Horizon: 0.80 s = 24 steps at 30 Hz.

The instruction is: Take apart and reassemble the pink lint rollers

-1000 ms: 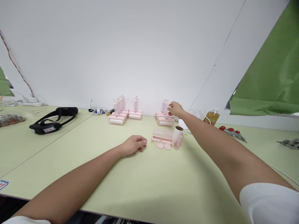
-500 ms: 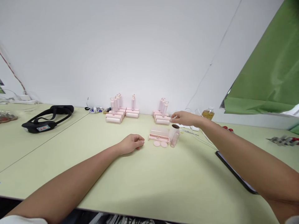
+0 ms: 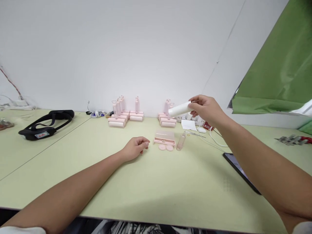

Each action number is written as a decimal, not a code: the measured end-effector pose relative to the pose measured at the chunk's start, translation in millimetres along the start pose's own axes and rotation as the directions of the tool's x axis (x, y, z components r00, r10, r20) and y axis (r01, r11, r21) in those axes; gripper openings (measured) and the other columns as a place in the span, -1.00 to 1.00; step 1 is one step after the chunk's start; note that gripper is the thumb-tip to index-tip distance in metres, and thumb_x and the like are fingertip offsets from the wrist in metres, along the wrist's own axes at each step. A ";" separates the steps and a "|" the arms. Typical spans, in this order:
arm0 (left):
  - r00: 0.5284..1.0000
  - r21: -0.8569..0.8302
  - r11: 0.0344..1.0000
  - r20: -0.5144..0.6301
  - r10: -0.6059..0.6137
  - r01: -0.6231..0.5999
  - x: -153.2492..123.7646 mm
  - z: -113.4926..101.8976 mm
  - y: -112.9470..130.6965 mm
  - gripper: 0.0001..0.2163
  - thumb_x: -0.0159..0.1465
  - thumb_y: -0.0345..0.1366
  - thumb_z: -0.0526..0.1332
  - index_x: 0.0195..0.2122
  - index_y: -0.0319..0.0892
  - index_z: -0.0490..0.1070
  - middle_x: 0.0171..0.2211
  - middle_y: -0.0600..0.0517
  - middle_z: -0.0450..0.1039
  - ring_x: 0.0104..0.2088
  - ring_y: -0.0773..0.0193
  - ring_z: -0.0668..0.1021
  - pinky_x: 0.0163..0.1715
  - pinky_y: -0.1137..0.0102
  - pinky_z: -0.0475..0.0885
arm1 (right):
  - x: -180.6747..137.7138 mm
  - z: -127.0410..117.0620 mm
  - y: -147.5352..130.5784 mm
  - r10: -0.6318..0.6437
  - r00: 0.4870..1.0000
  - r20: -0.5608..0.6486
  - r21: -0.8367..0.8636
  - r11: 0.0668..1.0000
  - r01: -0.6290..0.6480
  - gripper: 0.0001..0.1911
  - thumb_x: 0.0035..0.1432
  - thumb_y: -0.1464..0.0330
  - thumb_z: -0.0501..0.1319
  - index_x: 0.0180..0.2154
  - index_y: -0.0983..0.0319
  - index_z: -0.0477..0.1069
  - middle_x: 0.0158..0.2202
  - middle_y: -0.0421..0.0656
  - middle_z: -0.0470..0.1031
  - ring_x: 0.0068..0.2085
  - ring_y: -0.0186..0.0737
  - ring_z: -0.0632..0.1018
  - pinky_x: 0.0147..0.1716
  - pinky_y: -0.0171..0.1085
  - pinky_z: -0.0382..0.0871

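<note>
My right hand (image 3: pixel 203 107) is closed on one end of a white roll (image 3: pixel 179 109), holding it tilted in the air above the table. My left hand (image 3: pixel 135 149) rests on the table with fingers loosely curled and nothing visible in it. Just right of it lies an open pink case (image 3: pixel 165 141) with a raised clear lid. Two pale pink discs (image 3: pixel 165 148) lie flat in front of the case. A clear pinkish tube (image 3: pixel 180 142) stands at the case's right side.
Pink cases with upright bottle-like pieces (image 3: pixel 117 122) are grouped along the wall, with more (image 3: pixel 167 122) behind the roll. A black head strap (image 3: pixel 48 125) lies left. A phone (image 3: pixel 240 172) is under my right forearm. White cables (image 3: pixel 216 141) and a paper (image 3: pixel 188 125) lie right.
The white roll, which stood beside the clear tube, is now lifted in my right hand. That hand has risen and moved right. My left hand has stayed put.
</note>
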State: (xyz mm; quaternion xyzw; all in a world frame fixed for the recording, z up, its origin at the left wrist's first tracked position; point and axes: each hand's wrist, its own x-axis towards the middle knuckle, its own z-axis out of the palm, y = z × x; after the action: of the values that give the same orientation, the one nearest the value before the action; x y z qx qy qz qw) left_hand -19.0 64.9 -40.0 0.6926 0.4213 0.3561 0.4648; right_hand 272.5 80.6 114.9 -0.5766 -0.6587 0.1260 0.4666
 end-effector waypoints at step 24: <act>0.900 0.454 0.840 0.426 0.089 -0.298 -29.5 15.8 25.7 -0.58 0.08 -0.07 0.32 -0.03 -0.06 0.46 -0.17 -0.01 0.51 -0.22 0.10 0.52 -0.25 0.34 0.37 | -118.8 85.9 49.8 -0.098 0.877 0.470 -0.177 0.963 0.203 -0.84 0.17 0.41 0.08 -0.25 0.20 0.42 -0.30 -0.13 0.52 -0.34 -0.20 0.48 -0.37 -0.26 0.29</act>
State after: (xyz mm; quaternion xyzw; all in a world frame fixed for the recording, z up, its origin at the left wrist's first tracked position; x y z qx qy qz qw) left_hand -10.0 27.0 -23.8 0.8865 0.3256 0.1339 0.3002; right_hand 227.3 23.5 -21.6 -0.5256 -0.8028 0.1470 0.2400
